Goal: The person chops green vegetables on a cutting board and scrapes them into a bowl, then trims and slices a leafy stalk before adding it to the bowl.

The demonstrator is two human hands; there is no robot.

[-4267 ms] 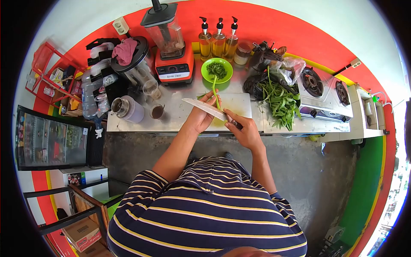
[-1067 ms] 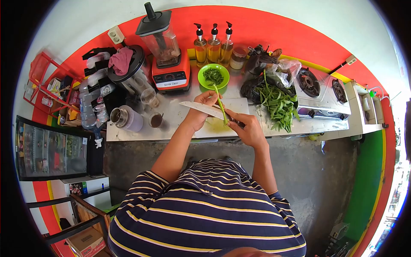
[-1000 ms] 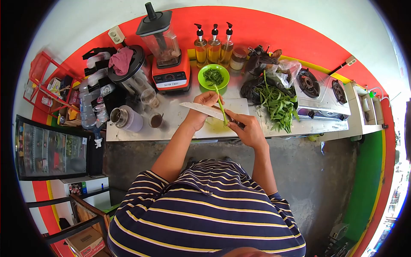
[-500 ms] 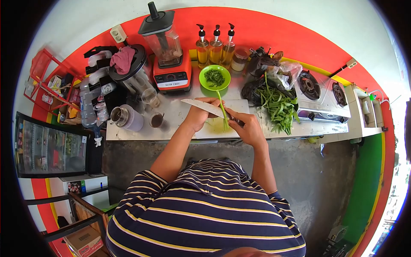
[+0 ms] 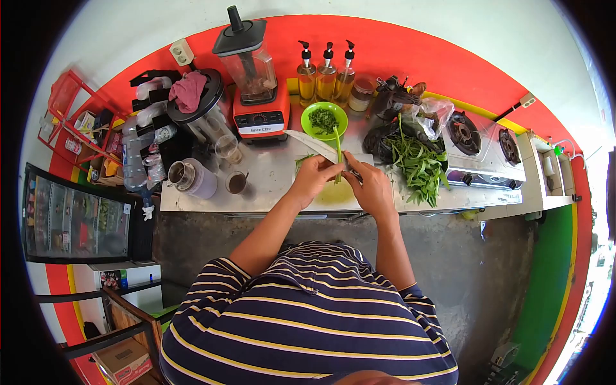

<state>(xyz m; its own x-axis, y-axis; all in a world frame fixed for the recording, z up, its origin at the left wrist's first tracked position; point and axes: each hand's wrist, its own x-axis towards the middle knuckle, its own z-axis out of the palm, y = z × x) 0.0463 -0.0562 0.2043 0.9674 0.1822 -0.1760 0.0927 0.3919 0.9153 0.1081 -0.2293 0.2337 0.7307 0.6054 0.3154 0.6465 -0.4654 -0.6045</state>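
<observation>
My right hand (image 5: 370, 185) is closed on the dark handle of a knife (image 5: 312, 145), whose blade points up and to the left. My left hand (image 5: 314, 181) pinches a green stalk (image 5: 338, 153) near its lower end, close to the knife. The stalk stands upright in view, its top at the rim of a green bowl (image 5: 307, 131) that holds chopped greens (image 5: 323, 120). Beneath my hands lies a pale cutting board (image 5: 333, 197) with a greenish wet patch. Leafy greens (image 5: 417, 165) lie to the right in a black bag.
Behind stand a red blender (image 5: 262, 117), pump bottles (image 5: 326, 80) and a jar (image 5: 362, 94). At the left are a flask (image 5: 193, 179) and a cup with dark contents (image 5: 236, 183). A gas stove (image 5: 484, 157) is at the right.
My left hand has moved down and right, from behind the blade to the lower part of the stalk. The blade now tilts more steeply up to the left.
</observation>
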